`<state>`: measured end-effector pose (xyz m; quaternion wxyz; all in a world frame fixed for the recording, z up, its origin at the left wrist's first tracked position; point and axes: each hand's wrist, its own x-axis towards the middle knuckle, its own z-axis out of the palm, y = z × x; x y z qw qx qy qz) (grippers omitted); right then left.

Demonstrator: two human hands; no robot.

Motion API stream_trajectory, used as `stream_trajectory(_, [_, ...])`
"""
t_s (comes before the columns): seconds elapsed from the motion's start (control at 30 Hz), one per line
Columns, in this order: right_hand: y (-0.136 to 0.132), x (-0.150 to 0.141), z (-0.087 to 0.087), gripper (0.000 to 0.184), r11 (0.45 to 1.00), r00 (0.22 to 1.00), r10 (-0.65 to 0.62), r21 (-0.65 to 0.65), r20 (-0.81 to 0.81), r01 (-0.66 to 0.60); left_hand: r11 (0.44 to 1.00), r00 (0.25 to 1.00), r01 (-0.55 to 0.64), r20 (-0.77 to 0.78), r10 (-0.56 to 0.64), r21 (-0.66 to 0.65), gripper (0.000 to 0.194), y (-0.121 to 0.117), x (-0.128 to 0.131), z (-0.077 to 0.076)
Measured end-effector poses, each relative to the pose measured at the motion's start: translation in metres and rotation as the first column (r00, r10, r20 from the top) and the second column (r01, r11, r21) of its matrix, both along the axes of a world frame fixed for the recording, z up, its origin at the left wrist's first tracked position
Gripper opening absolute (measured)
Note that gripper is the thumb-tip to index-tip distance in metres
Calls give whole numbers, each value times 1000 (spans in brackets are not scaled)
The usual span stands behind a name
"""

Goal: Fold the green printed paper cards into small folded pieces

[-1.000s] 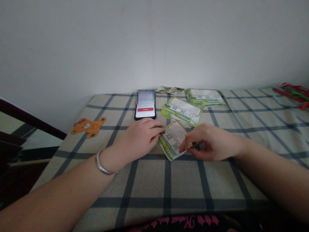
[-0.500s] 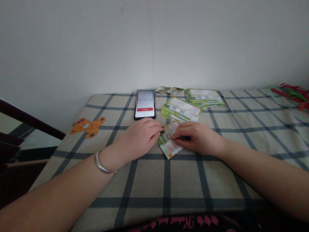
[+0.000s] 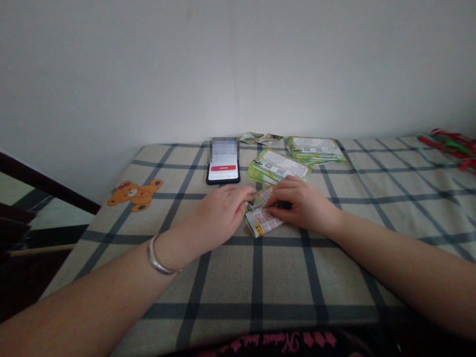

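fingers [image 3: 248, 197]: I'm pinching the card [image 3: 262, 221] from both sides | handling: thin, light, bendy | taking hold: at its edges

1. The card [image 3: 262, 221] under both hands is printed paper with a slight sheen.
2. The card stacks [image 3: 279, 168] behind it look like the same coated paper, green-edged.
3. The checked cloth [image 3: 230, 277] is woven fabric, matt, with a printed bear [image 3: 134, 193].
4. The phone [image 3: 223, 162] has a glossy glass screen in a dark, smooth casing.
5. The bangle [image 3: 158, 258] on the left wrist is polished, silvery metal.
6. The wall [image 3: 148, 74] is matt, painted, smooth.
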<state>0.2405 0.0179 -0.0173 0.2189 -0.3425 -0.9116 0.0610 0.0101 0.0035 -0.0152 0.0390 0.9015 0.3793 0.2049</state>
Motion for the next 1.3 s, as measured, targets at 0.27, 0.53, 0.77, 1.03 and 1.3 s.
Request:
stream_trajectory(0.27, [4, 2, -3, 9, 999, 999, 30, 22, -39, -29, 968, 959, -247, -134, 249, 37, 18, -4, 0, 5])
stream_trajectory(0.53, [5, 1, -3, 8, 999, 999, 32, 20, -33, -31, 958, 962, -273, -47, 270, -85, 22, -2, 2, 2])
stream_trajectory(0.77, [6, -2, -3, 8, 999, 999, 38, 14, -32, -38, 940, 950, -311, -12, 312, -140, 20, -3, 4, 1])
stream_trajectory(1.03, [6, -2, -3, 7, 999, 999, 44, -8, -23, -45, 952, 947, -304, -99, 305, 18, 27, -11, 6, 2])
stream_trajectory(1.3, [4, -3, -2, 9, 1000, 1000, 20, 21, 21, -21, 939, 935, -343, -104, 339, -16, 33, -13, 7, -2])
